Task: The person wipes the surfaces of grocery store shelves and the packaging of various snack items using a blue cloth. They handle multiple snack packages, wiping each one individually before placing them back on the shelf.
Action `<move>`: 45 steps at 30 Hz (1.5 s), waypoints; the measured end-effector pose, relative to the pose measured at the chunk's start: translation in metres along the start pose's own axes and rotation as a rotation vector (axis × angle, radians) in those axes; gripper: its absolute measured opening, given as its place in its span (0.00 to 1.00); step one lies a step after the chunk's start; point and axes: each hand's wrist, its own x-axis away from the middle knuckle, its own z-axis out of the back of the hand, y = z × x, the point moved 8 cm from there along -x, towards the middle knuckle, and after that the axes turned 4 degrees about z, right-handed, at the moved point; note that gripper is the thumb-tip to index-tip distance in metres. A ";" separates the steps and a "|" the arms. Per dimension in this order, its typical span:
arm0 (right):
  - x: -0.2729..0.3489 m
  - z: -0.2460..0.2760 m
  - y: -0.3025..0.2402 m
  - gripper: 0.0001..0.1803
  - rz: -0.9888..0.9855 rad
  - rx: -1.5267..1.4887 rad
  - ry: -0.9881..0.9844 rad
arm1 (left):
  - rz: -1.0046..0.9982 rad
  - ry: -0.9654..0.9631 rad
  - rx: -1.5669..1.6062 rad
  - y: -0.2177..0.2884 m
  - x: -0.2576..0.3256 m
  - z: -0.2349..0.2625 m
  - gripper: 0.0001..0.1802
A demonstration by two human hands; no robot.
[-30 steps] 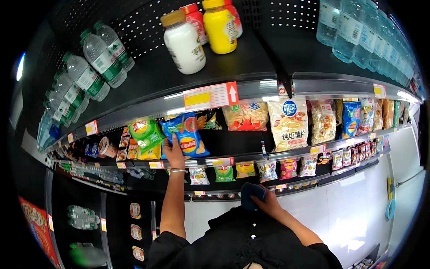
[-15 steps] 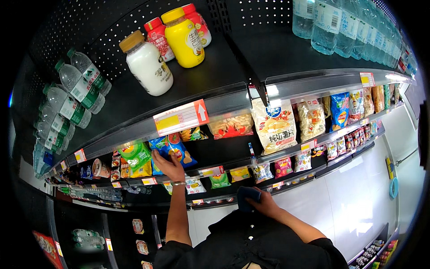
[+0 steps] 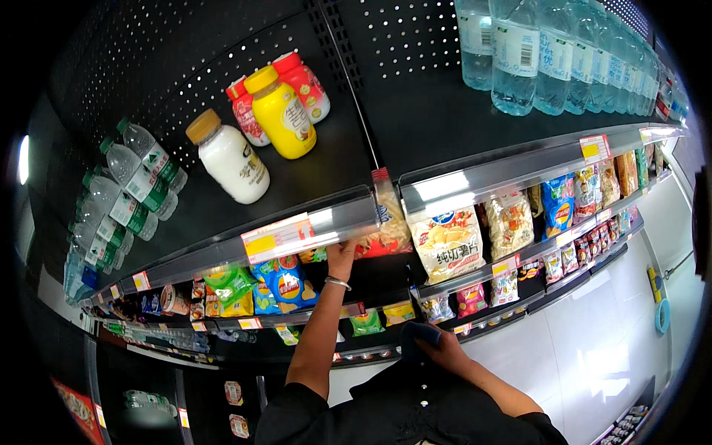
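My left hand (image 3: 340, 258) reaches under the front lip of the upper shelf, beside a snack bag with a red lower part (image 3: 384, 243). Its fingers are hidden behind the shelf lip, so whether they touch the bag does not show. Blue chip bags (image 3: 285, 285) and a green bag (image 3: 228, 279) stand left of my forearm. Right of the red bag is a large white chip bag (image 3: 446, 243). Low in front of my body, my right hand (image 3: 447, 351) is closed round a dark blue, folded-looking thing (image 3: 418, 340) whose kind is unclear.
On the upper shelf stand a white bottle (image 3: 234, 165), a yellow bottle (image 3: 284, 117) and two red-capped bottles (image 3: 302, 85). Water bottles line the left (image 3: 141, 174) and right (image 3: 515, 63). Price-tag strips (image 3: 278, 236) edge the shelves. Smaller snack bags (image 3: 366, 322) sit lower down.
My left hand has gone from the blue chip bags rightward and inward to the red-bottomed bag. My right hand still holds the dark blue thing. The view has shifted slightly.
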 end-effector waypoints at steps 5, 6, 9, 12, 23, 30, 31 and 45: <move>-0.006 -0.005 0.019 0.18 0.003 -0.001 -0.038 | -0.073 0.150 0.101 -0.049 -0.045 0.041 0.15; -0.007 -0.005 0.021 0.18 0.003 0.004 -0.043 | -0.103 0.160 0.088 -0.048 -0.049 0.041 0.15; -0.012 -0.001 0.014 0.19 0.072 0.003 -0.033 | -0.055 0.307 0.295 -0.054 -0.045 0.051 0.16; -0.018 0.000 0.006 0.20 0.108 0.048 -0.040 | 0.045 0.309 0.334 -0.040 -0.031 0.056 0.14; -0.046 0.024 0.016 0.22 -0.097 -0.401 0.223 | -0.169 0.216 0.406 0.094 0.122 0.058 0.06; -0.067 -0.007 0.005 0.40 0.090 -0.507 0.010 | 0.108 0.206 0.407 0.030 0.202 0.033 0.15; -0.064 -0.005 0.001 0.40 0.082 -0.491 0.016 | 0.114 0.249 0.386 0.017 0.208 0.033 0.16; 0.009 -0.031 0.002 0.21 -0.535 -1.076 0.139 | 0.510 -0.237 0.944 -0.050 0.262 0.007 0.23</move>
